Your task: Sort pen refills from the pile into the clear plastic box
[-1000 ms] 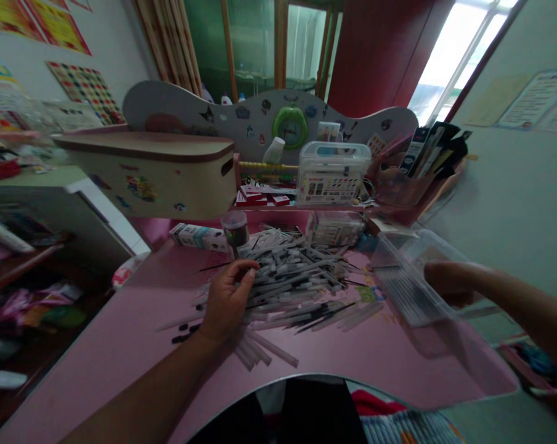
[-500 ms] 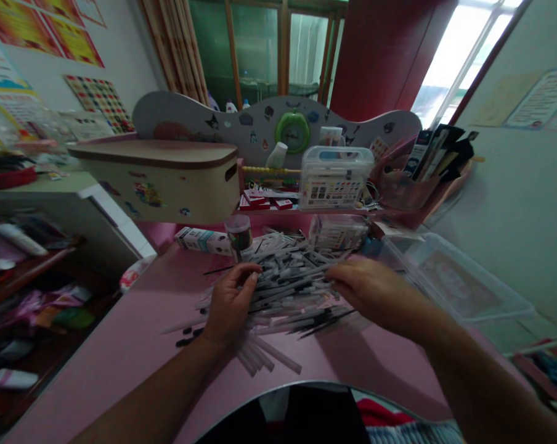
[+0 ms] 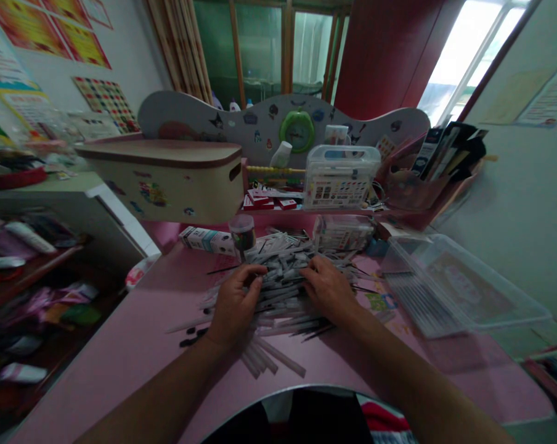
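A heap of pen parts (image 3: pixel 283 280), mostly greyish translucent barrels with thin dark refills among them, lies on the pink desk (image 3: pixel 334 376). My left hand (image 3: pixel 236 302) rests at the heap's left side, thumb and forefinger curled toward each other; what is between them is too small to make out. From the right, my right hand (image 3: pixel 329 287) reaches over the heap with fingers bent down onto the pieces, and its fingertips are partly hidden. Several loose barrels (image 3: pixel 272 357) lie fanned out in front of the heap. Small black caps (image 3: pixel 193 336) sit left of my left wrist.
On the right stands a clear plastic box (image 3: pixel 482 290), with a row of barrels (image 3: pixel 421 302) lying in its left part. Behind the heap are a clear cup (image 3: pixel 242 231), a long carton (image 3: pixel 207 240) and a clear case (image 3: pixel 343 233). A lidded cream bin (image 3: pixel 167 185) stands back left.
My right hand has moved left, in over the heap, uncovering the row of barrels at the right. My left hand keeps nearly the same place. The view has shifted slightly.
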